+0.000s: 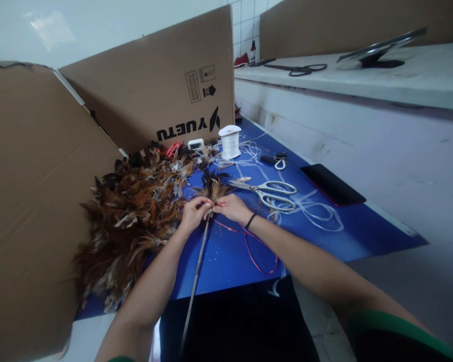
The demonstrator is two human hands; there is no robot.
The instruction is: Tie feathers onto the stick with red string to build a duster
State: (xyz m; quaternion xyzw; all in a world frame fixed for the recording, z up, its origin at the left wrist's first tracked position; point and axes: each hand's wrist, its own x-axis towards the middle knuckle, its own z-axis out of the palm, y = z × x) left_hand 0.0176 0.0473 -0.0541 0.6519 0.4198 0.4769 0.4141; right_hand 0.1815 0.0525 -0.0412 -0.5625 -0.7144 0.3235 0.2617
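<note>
My left hand (194,215) and my right hand (232,208) meet at the top of a thin stick (197,271). A bunch of brown and black feathers (213,187) fans out from the stick's end, just beyond my fingers. Both hands are closed in a pinch on a red string (249,251) at the base of these feathers. Its loose length curls below my right wrist onto the blue tabletop (226,266). The stick slants down toward my lap. My fingers hide exactly how the string runs around the stick.
A heap of loose feathers (136,211) lies left, beside cardboard (147,90). Right of my hands are scissors (266,192), clear ribbon (320,213), small snips (275,161) and a phone (332,184). A white spool (230,142) stands behind. A ledge (362,83) runs along the right.
</note>
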